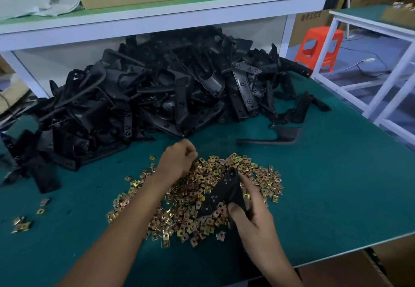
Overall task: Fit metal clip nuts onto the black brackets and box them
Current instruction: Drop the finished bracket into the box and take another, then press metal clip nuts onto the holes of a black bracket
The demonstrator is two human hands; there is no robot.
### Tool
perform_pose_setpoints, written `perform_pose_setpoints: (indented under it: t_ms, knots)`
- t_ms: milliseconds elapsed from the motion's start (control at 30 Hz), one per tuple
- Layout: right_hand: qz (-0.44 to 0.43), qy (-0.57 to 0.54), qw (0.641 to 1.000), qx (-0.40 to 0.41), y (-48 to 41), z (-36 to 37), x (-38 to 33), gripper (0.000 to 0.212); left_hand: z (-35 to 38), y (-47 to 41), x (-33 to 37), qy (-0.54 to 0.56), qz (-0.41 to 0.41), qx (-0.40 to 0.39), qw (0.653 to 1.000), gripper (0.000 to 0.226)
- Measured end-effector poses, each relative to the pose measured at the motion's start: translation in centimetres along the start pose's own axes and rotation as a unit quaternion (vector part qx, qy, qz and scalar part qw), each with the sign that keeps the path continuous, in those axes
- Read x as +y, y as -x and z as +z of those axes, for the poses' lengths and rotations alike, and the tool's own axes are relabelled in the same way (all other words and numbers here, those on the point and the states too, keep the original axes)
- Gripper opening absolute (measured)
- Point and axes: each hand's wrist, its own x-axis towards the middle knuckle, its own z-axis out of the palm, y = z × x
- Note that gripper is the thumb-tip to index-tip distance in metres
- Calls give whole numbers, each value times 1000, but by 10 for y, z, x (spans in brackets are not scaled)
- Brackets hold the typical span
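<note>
Fingers of the right hand [249, 217] grasp a black bracket [222, 192] just above the pile of clip nuts [190, 210] on the green surface [325, 197]. Those of the left hand [177, 161] curl at the pile's far edge — whether they grasp a nut cannot be told. A bracket heap [157, 89] lies behind.

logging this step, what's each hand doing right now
Left hand: fingers curled over the clip nuts; whether it holds one cannot be told.
Right hand: grips a black bracket.
</note>
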Motion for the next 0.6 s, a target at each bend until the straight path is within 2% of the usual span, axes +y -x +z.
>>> perform_pose_setpoints:
  t_ms: [100,200,333,467,600]
  knots:
    - [0,3,1000,-1,0,0,1,54,-15,15,1,80,35,30,996,1]
    - [-5,2,1000,-11,0,0,2,56,-32,39,5,165,75,34,983,6]
    - [-9,-10,1000,-20,-2,3,2,56,-50,73,9,227,68,36,971,6]
    - [-21,2,999,-26,-3,6,3,55,-67,105,10,297,90,32,950,26]
    - [-17,6,999,-30,-6,13,3,59,-72,120,9,333,108,35,936,18]
